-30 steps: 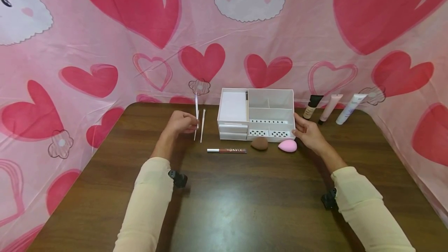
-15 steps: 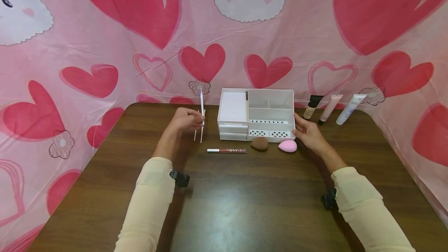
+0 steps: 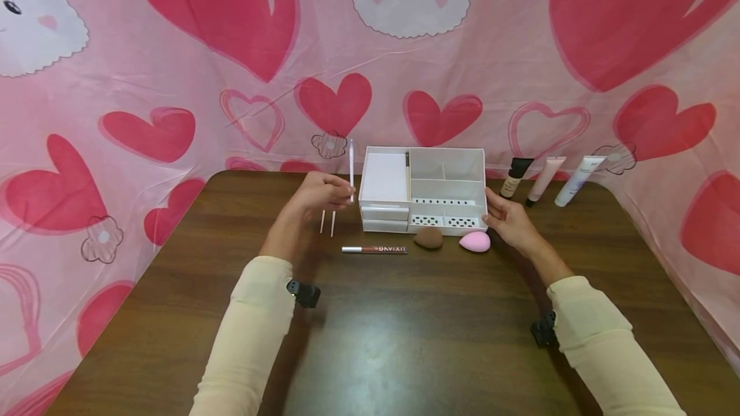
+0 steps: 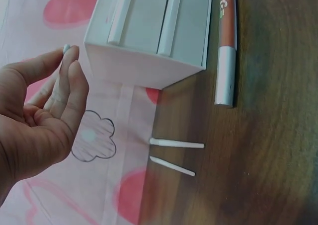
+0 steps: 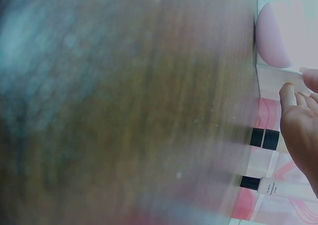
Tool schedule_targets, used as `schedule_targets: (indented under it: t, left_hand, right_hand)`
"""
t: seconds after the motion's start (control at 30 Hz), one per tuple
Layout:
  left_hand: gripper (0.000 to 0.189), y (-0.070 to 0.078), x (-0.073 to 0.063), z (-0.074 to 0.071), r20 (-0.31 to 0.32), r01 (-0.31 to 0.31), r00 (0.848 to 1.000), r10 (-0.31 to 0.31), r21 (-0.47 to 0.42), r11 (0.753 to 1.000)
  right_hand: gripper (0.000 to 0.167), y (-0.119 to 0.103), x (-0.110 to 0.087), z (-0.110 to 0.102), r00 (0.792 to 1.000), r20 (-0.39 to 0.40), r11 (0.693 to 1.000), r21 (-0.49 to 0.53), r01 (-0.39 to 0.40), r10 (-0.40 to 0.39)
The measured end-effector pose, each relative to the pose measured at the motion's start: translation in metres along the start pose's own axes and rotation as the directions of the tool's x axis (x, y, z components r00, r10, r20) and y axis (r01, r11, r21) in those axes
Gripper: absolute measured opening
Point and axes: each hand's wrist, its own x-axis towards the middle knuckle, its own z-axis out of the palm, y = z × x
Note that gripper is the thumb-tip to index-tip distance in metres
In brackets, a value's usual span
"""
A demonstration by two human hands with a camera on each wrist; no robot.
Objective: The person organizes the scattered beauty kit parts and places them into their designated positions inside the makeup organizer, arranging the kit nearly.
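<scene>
My left hand point(image 3: 321, 192) pinches a slim white makeup brush point(image 3: 351, 162) between thumb and fingertips. It stands upright just left of the white makeup organizer point(image 3: 384, 175); in the left wrist view only its small end point(image 4: 66, 48) shows above the fingertips. Below that hand, two more white brushes point(image 4: 178, 144) lie on the table, partly covered by the hand in the head view. My right hand point(image 3: 510, 216) touches the organizer's right side wall with loosely extended fingers, the thumb near the front corner. A dark-tipped brush point(image 3: 408, 172) stands inside, beside the divider.
In front of the organizer lie a lip gloss tube point(image 3: 374, 250), a brown makeup sponge point(image 3: 429, 237) and a pink sponge point(image 3: 475, 241). Three cosmetic tubes, black-capped point(image 3: 516, 177), pink point(image 3: 546, 180) and white point(image 3: 581, 180), stand behind the right hand. A heart-print cloth point(image 3: 266, 133) hangs behind the table.
My left hand has moved right and slightly up, carrying the upright brush from above the two lying brushes to beside the organizer. The right hand has stayed at the organizer's side.
</scene>
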Motion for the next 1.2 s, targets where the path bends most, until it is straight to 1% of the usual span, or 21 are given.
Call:
schedule_targets:
  t: [0.23,0.4,0.53,0.57,0.67,0.77,0.8,0.83,1.03,1.2]
  left_hand:
    - [0.032,0.008,0.0,0.008,0.041,0.003,0.999,-0.005,0.055,0.998]
    - [0.031,0.016,0.003,0.013,0.049,0.002,0.999,-0.006,0.069,0.998]
    - [0.03,0.02,0.006,0.016,0.069,0.003,0.998,-0.008,0.078,0.997]
    - [0.031,0.021,0.006,0.017,0.076,-0.001,0.997,-0.006,0.089,0.996]
    - [0.031,0.026,0.006,0.018,0.095,-0.012,0.996,0.001,0.124,0.992]
    - [0.03,0.03,0.007,0.018,0.107,-0.031,0.994,0.013,0.167,0.986]
    - [0.03,0.032,0.007,0.018,0.111,-0.035,0.994,0.016,0.174,0.984]
    - [0.029,0.033,0.008,0.019,0.113,-0.039,0.993,0.018,0.181,0.983]
    - [0.027,0.034,0.012,0.023,0.128,-0.03,0.992,0.008,0.17,0.985]
    - [0.024,0.034,0.015,0.026,0.14,-0.017,0.99,-0.007,0.168,0.986]
  right_hand:
    - [0.069,-0.002,-0.001,0.001,1.0,-0.006,1.0,0.002,0.003,-0.003]
    - [0.069,-0.001,-0.001,0.0,1.0,-0.006,1.0,0.008,-0.002,0.002]
    - [0.069,0.001,-0.002,0.0,1.0,-0.01,0.999,0.026,0.028,-0.028]
    - [0.068,0.003,-0.002,0.0,0.999,-0.012,0.997,0.059,0.045,-0.044]
    - [0.068,0.003,-0.002,0.001,0.998,-0.012,0.996,0.073,0.059,-0.058]
    - [0.068,0.003,-0.002,0.0,0.999,-0.012,0.998,0.056,0.04,-0.04]
    - [0.068,0.002,-0.001,0.0,1.0,-0.013,1.0,0.019,0.023,-0.023]
    - [0.068,0.001,-0.001,0.0,1.0,-0.013,1.0,0.011,0.013,-0.012]
    - [0.068,-0.003,-0.001,0.0,1.0,-0.013,1.0,0.002,-0.028,0.028]
    - [0.068,-0.003,-0.001,0.001,1.0,-0.01,1.0,-0.003,-0.024,0.024]
